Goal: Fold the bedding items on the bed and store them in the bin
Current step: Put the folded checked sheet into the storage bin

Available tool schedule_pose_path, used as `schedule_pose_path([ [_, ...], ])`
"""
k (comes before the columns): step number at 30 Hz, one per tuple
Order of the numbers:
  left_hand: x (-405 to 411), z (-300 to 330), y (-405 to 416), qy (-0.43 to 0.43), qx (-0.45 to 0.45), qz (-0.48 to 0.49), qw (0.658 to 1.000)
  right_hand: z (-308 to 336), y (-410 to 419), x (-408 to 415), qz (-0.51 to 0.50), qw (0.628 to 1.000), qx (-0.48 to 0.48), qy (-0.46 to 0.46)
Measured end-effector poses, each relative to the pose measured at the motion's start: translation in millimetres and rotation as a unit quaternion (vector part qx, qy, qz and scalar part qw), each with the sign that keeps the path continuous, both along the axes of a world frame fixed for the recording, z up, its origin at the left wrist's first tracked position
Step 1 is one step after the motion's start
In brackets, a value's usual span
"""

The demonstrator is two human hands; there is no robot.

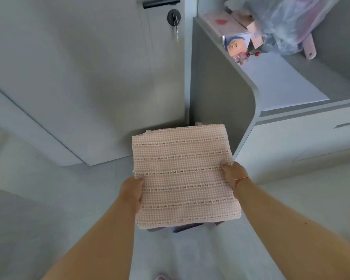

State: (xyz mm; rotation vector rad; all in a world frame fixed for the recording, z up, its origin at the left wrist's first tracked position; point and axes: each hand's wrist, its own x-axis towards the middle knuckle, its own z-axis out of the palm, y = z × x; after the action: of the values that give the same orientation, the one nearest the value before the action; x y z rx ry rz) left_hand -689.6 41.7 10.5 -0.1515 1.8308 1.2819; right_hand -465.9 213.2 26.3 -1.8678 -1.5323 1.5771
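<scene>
A folded pink checked bedding piece (182, 172) with rows of small grey marks is held flat in front of me, above the floor. My left hand (132, 191) grips its left edge, thumb on top. My right hand (232, 173) grips its right edge, with a red string on the wrist. Under the fabric, a dark edge of something (187, 227) peeks out at the bottom; I cannot tell whether it is the bin.
A white door (89, 77) with a black handle and a key in the lock stands ahead on the left. A grey shelf unit (226, 87) on the right holds a toy figure (236, 46), boxes and a plastic bag (291, 23). A drawer front (303, 136) sits below it.
</scene>
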Motion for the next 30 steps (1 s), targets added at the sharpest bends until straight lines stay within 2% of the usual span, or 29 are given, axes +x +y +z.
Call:
schedule_pose_path([
  [5, -23.5, -81.1, 27.2, -0.021, 0.009, -0.011, 1.0, -63.1, 28.7, -37.4, -0.013, 1.0, 0.013, -0.018],
  [12, -49.1, -221.5, 41.7, -0.06, 0.007, 0.009, 0.998, -168.1, 57.7, -73.0, 0.033, 0.997, -0.004, -0.069],
  [18, -77.3, -339.6, 60.2, -0.04, -0.025, 0.034, 0.998, -263.6, 75.6, -103.0, 0.042, 0.996, -0.009, -0.084],
  [22, -62.4, -335.3, 73.1, -0.035, -0.07, -0.001, 0.997, -329.6, 74.4, -104.0, 0.041, 0.992, -0.037, -0.113],
  [26, -49.8, -384.0, 67.3, -0.066, -0.107, -0.007, 0.992, -380.5, 69.2, -97.5, 0.067, 0.984, -0.086, -0.142],
  [30, -45.0, -427.0, 70.5, -0.042, -0.168, -0.018, 0.985, -418.5, 77.9, -103.2, 0.085, 0.977, -0.1, -0.17],
])
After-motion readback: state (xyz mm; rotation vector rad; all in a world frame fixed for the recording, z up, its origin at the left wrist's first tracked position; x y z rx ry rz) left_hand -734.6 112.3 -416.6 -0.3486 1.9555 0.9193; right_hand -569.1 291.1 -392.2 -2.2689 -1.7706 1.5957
